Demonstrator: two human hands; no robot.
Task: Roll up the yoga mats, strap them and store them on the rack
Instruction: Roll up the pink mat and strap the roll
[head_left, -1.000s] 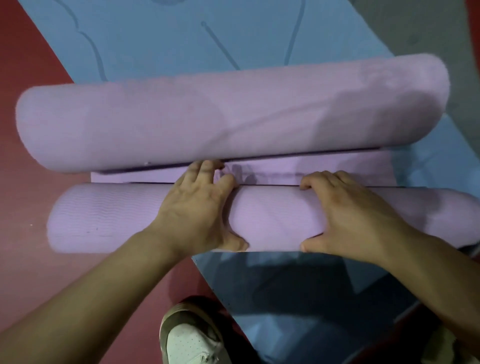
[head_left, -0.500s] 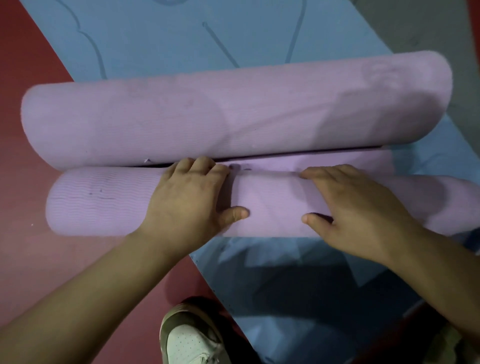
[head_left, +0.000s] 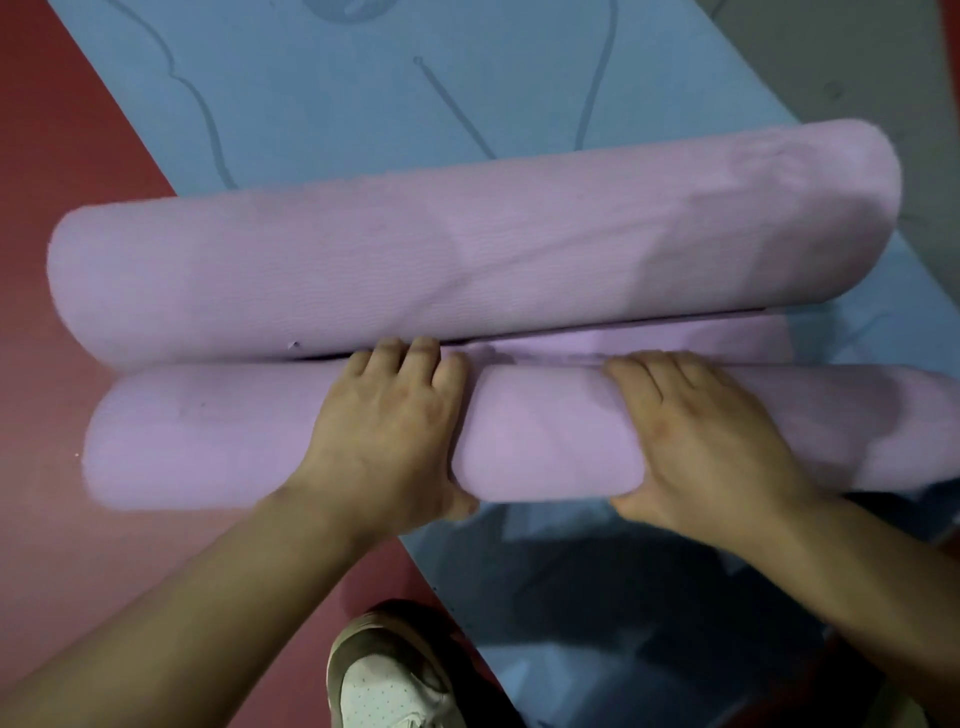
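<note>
lilac yoga mat's near roll has crept up against the far roll; the flat strip between them has narrowed to a sliver, so rolling looks nearly finished. left hand and right hand each clamp the near roll, fingers over, thumbs on its near side. two lilac rolls, one flat blue mat beneath, one shoe.

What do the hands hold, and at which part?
The left hand and right hand grip the near roll at its middle, fingers over top, thumbs below.
</note>
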